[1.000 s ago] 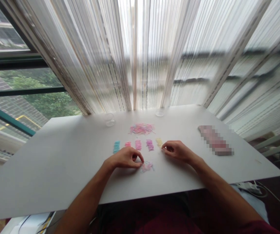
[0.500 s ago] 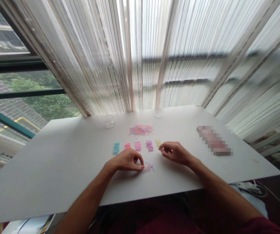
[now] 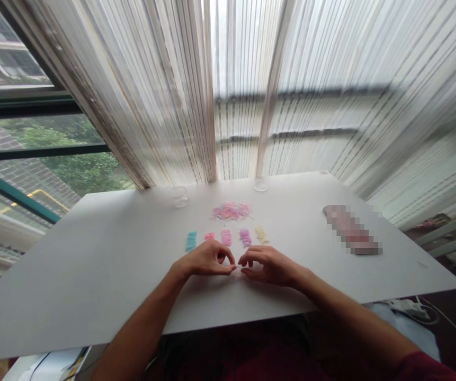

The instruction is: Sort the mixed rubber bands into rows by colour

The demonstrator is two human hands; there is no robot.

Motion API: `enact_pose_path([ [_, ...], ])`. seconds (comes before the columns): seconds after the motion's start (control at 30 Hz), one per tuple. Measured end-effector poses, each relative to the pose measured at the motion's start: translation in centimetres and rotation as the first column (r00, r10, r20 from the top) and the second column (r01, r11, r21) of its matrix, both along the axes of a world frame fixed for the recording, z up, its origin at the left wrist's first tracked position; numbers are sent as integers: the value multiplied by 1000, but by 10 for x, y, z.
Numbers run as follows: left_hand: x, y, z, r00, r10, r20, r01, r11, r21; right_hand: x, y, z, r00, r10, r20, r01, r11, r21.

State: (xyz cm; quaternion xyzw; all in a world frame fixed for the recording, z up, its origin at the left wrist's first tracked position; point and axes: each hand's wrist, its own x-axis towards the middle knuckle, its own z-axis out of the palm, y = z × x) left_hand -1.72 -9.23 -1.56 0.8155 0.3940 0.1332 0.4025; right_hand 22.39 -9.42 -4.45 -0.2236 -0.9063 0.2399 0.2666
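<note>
My left hand is closed in a pinch of thumb and forefinger, holding a thin pale piece too small to name surely. Just opposite, my right hand has its thumb and forefinger slightly apart at the piece's other end. Under the fingertips lies a small loose heap of pastel pieces, mostly hidden. Beyond my hands, similar small pieces lie in sorted groups: teal, coral pink, pink, purple and pale yellow. My left hand partly covers the coral group.
A larger mixed heap of pastel pieces sits farther back on the white table. Two clear round containers stand near the curtain. A blurred-out pinkish object lies to the right.
My right hand has moved left and nearer, from beside the yellow group to my left fingertips. The left hand has stayed nearly in place, and the thin piece now shows between both hands.
</note>
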Motion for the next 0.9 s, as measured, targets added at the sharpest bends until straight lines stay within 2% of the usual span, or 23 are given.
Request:
enact_pose_path([
  [0.1, 1, 0, 0, 1000, -4, -4, 4, 1000, -11, 2, 0, -1, 1000, 12, -23, -12, 1000, -18],
  [0.53, 1, 0, -2, 1000, -22, 14, 22, 1000, 19, 0, 2, -7, 994, -13, -111, 22, 996, 82],
  [0.9, 1, 0, 0, 1000, 13, -7, -12, 996, 92, 2, 3, -2, 987, -74, -143, 89, 991, 101],
])
